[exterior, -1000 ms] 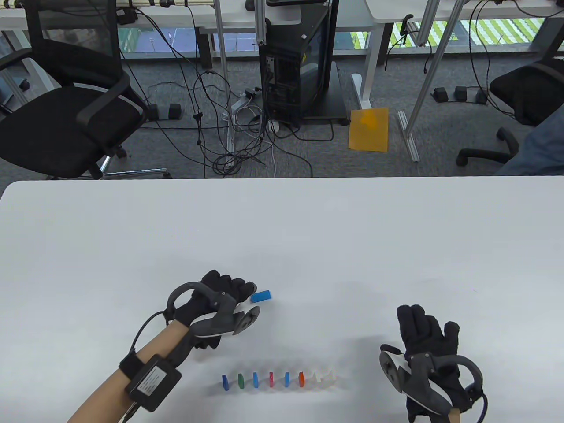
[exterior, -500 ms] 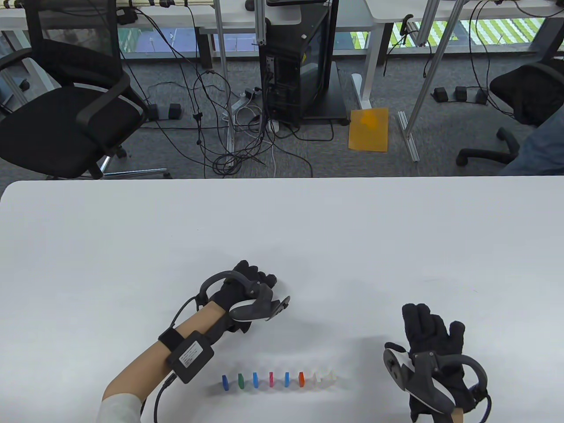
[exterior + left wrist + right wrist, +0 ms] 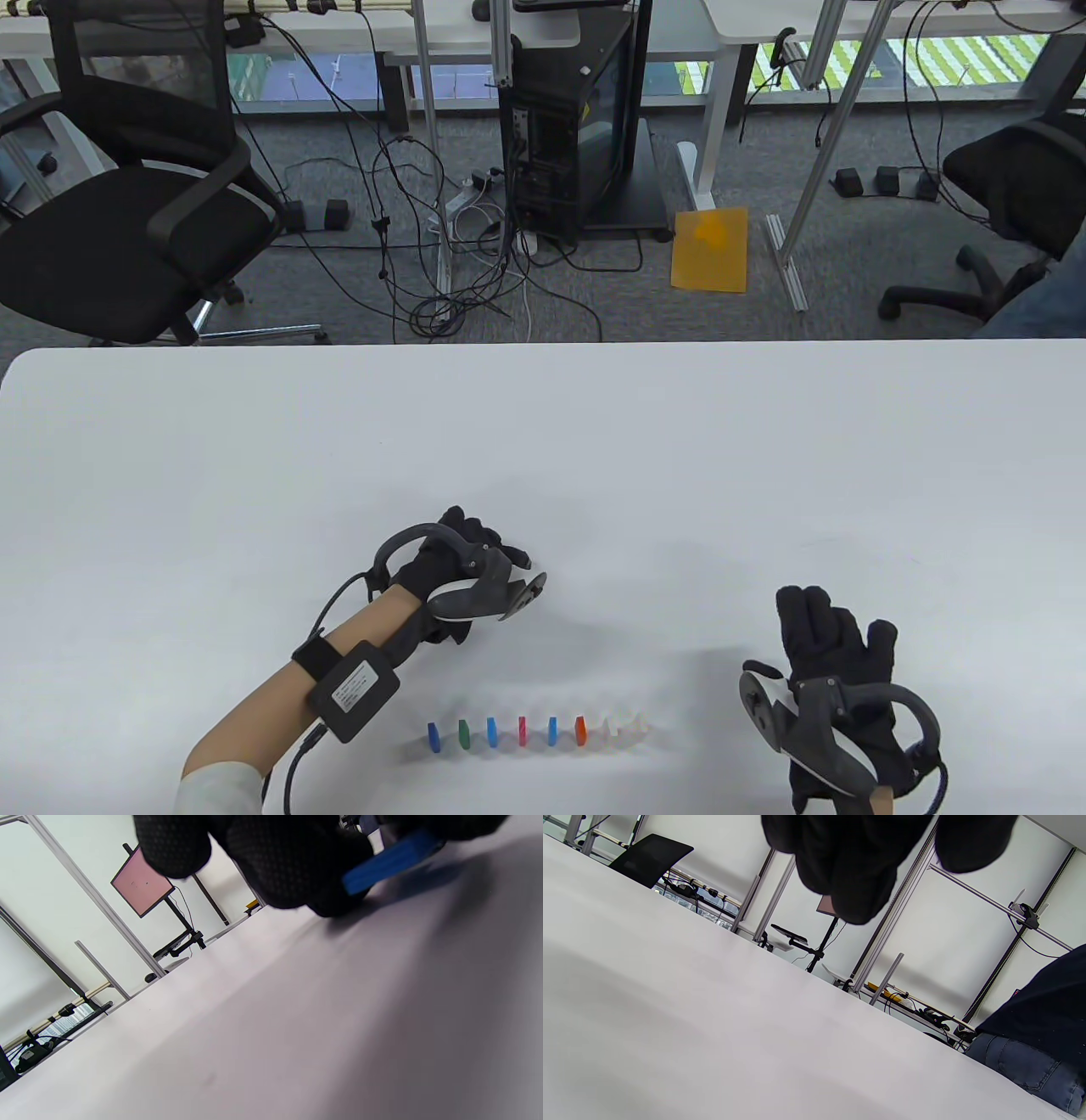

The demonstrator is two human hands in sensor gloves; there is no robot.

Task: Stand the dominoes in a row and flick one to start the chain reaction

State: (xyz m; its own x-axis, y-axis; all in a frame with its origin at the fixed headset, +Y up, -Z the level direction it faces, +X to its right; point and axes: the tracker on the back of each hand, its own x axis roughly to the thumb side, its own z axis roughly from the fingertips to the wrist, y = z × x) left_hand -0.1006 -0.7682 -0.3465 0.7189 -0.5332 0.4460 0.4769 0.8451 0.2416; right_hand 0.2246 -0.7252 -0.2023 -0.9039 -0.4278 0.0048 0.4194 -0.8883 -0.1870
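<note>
Several small dominoes stand in a row [image 3: 534, 732] near the table's front edge, coloured blue, green, blue, pink, blue, orange and two white. Behind the row, my left hand [image 3: 496, 552] curls over a loose blue domino, which is hidden in the table view. In the left wrist view the left hand's fingers [image 3: 292, 866] pinch that blue domino [image 3: 390, 861] just above the tabletop. My right hand [image 3: 827, 632] lies flat on the table to the right of the row, fingers straight and holding nothing; its fingers [image 3: 861, 870] hang in at the top of the right wrist view.
The white table [image 3: 594, 441] stretches wide behind both hands. Beyond its far edge are office chairs [image 3: 127, 229], cables and a computer tower [image 3: 577, 127] on the floor. A person in jeans [image 3: 1031, 1065] sits off the table's right side.
My left hand moved right over the loose blue domino and closed on it, then drew slightly back left. The right hand and the row stayed put.
</note>
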